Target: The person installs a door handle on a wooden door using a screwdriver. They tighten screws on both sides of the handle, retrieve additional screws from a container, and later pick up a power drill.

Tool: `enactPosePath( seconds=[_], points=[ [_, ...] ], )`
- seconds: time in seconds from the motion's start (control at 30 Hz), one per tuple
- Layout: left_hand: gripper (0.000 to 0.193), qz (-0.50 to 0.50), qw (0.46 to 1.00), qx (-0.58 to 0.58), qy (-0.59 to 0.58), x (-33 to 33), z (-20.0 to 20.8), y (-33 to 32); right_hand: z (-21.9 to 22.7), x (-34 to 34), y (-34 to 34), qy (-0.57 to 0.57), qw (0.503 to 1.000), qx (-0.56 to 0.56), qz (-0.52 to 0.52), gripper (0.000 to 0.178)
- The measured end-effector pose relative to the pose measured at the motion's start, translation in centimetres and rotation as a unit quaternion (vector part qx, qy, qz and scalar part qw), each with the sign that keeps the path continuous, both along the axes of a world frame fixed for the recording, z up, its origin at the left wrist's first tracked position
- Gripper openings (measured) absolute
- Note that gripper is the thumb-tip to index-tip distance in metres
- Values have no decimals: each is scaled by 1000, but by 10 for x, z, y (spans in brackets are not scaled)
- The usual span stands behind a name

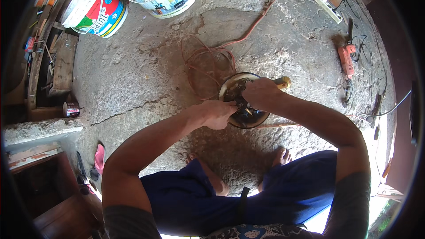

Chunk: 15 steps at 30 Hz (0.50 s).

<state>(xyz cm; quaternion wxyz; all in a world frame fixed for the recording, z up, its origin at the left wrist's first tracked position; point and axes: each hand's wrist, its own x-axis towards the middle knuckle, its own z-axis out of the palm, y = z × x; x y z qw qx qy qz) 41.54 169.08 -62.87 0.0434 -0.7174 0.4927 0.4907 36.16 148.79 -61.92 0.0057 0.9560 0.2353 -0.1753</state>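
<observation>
A round, pale-rimmed container [242, 125] with a dark inside stands on the ground in front of me. Small metal-looking bits and wires lie in it, too small to name. My left hand [218, 114] reaches over its left side, fingers closed in a pinch above the bits. Over the right part of the same container is my right hand [262, 94], its fingers curled closed and pointing down inside. What either hand grips is hidden or too small to tell. Just beyond my right hand, a yellow and black handle-like piece [283, 82] sticks out past the rim.
Loops of reddish cord [208, 52] lie behind the container and run to a white power strip [328, 9]. An orange-red power tool [346, 62] rests at right. Two paint buckets [99, 13] stand at far left, near a wooden rack [64, 64]. A pink sandal [99, 157] lies at left.
</observation>
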Motion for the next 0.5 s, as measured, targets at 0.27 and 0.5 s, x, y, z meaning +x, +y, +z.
enactPosePath(
  seconds=[0.27, 0.5],
  points=[
    [65, 10, 1000, -24, 10, 3, 4, 6, 25, 10, -35, -18, 1000, 18, -15, 13],
    [80, -164, 982, -36, -88, -8, -70, 44, 30, 36, -4, -37, 998, -51, 18, 14]
  ],
)
